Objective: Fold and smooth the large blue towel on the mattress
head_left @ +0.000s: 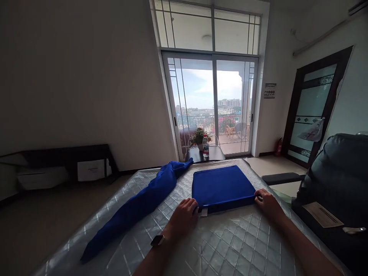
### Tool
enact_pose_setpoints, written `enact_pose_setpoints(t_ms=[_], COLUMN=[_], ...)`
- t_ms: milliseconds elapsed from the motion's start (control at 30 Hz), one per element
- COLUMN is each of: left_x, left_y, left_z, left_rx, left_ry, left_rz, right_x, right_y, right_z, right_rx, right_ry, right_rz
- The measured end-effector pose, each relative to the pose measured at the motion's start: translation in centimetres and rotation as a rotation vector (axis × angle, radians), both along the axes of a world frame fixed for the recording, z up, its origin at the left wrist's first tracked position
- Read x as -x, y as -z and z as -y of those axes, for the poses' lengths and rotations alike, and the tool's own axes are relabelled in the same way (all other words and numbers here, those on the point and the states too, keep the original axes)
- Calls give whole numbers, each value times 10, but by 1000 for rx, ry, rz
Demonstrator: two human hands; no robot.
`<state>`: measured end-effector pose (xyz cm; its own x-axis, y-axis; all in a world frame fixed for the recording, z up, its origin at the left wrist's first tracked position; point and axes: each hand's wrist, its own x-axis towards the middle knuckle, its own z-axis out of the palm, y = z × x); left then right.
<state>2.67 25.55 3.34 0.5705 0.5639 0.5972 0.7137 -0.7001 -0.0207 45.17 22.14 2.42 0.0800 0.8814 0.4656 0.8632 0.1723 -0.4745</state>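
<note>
A flat, square blue cushion lies on a table with a silvery quilted cover. A small white tag sticks out at its near edge. My left hand, with a watch on the wrist, has its fingers curled at the near left corner. At the near right corner, my right hand pinches the cushion's edge. Left of the cushion stretches a long, bunched blue cloth, apart from both hands.
Behind the far edge, a chair holds a water bottle and a potted plant. A black armchair with a paper on it stands close on the right. Low black shelving runs along the left wall.
</note>
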Motion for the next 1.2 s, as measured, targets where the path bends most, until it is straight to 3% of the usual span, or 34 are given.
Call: enact_pose_setpoints(t_ms=[300, 433, 533, 633, 800, 867, 967, 1033, 1100, 1200], left_x=[0, -3, -7, -11, 3, 24, 75, 111, 139, 159], left_y=[-4, -1, 3, 3, -18, -33, -49, -52, -49, -40], left_z=[2, 1, 1, 2, -4, -9, -13, -13, -11, -11], left_rx=[-4, 7, 103, 242, 390, 359, 258, 284, 379, 470], left_ry=[8, 86, 125, 112, 68, -67, -461, -690, -809, -854], left_rz=[8, 21, -60, -113, -123, -95, -84, -113, -110, -49], right_x=[8, 20, 32, 38, 35, 34, 35, 36, 37, 38], right_y=[-6, -8, -2, 6, 12, 12, 11, 10, 10, 9], right_z=[4, 3, 2, 3, 4, 3, 3, 4, 5, 6], right_rx=[39, -42, -58, 43, 128, 117, 101, 94, 90, 89], right_ry=[85, 10, -109, -184, -195, -198, -197, -187, -176, -167], right_rz=[189, 232, 239, 244, 237, 233, 227, 224, 223, 227])
